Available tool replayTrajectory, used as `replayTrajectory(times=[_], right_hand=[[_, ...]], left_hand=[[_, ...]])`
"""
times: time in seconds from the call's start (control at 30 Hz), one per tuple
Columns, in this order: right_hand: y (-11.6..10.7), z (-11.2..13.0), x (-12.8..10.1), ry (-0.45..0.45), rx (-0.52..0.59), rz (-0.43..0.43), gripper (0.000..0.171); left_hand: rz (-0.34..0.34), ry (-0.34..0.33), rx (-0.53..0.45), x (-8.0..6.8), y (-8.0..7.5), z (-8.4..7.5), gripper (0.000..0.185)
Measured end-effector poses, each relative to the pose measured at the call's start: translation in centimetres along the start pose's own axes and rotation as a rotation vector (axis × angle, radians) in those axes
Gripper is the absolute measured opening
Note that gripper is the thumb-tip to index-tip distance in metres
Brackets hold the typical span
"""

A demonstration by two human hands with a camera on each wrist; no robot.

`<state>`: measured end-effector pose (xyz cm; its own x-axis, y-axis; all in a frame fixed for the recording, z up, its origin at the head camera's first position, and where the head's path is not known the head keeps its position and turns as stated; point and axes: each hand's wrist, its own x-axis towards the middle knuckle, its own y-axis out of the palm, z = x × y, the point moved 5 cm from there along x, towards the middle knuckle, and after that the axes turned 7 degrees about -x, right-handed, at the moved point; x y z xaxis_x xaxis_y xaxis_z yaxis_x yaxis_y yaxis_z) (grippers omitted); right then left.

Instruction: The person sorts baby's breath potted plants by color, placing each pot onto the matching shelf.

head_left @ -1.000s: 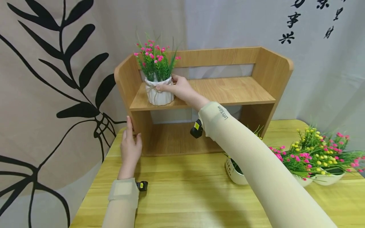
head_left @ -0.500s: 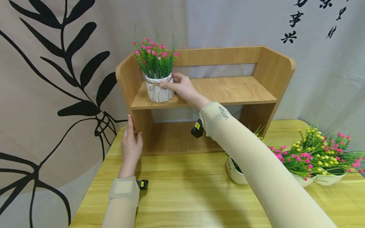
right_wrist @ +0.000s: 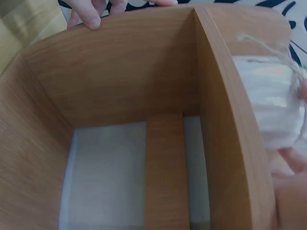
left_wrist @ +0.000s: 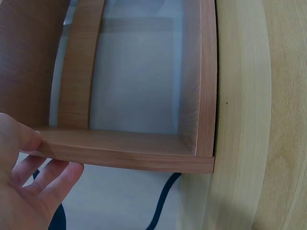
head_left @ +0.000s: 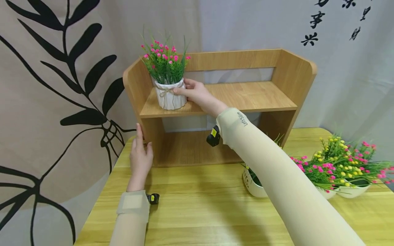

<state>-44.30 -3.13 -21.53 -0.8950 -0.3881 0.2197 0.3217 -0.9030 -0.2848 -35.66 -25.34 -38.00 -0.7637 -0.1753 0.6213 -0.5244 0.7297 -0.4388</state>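
A white ribbed flowerpot (head_left: 170, 97) with a twine bow stands upright at the left end of the upper board of a wooden desktop shelf (head_left: 246, 95). Pink flowers and green grass (head_left: 164, 63) rise out of it. My right hand (head_left: 201, 95) holds the pot from its right side, thumb on the front; the far fingers are partly hidden. In the right wrist view the pot (right_wrist: 273, 103) shows beyond the board's edge. My left hand (left_wrist: 31, 177) grips the front edge of the shelf's left side panel (left_wrist: 120, 151), thumb inside and fingers outside.
On the table (head_left: 184, 205) at the right, pots of pink flowers (head_left: 321, 172) and yellow flowers (head_left: 347, 167) stand close together. A white pot with lettering (head_left: 253, 184) is partly hidden behind my right forearm. A printed curtain (head_left: 234, 27) hangs behind the shelf.
The flowerpot in my right hand has shifted slightly back and left on the upper board. My left hand has stayed at the side panel.
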Motion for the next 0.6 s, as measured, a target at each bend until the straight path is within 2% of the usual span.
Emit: replayTrajectory(times=[0.23,0.43,0.6], right_hand=[[-1.7,-0.1,-1.2,0.052,0.053,0.078,0.073],[-3.3,0.4,-3.6,0.013,0.028,0.130,0.064],[-3.1,1.0,-6.5,-0.040,-0.017,0.203,0.059]], left_hand=[[0.006,0.005,-0.006,0.0,0.3,-0.1,0.086],[0.006,0.014,-0.021,0.0,0.4,-0.1,0.086],[-0.006,0.026,-0.018,0.1,0.0,0.2,0.087]])
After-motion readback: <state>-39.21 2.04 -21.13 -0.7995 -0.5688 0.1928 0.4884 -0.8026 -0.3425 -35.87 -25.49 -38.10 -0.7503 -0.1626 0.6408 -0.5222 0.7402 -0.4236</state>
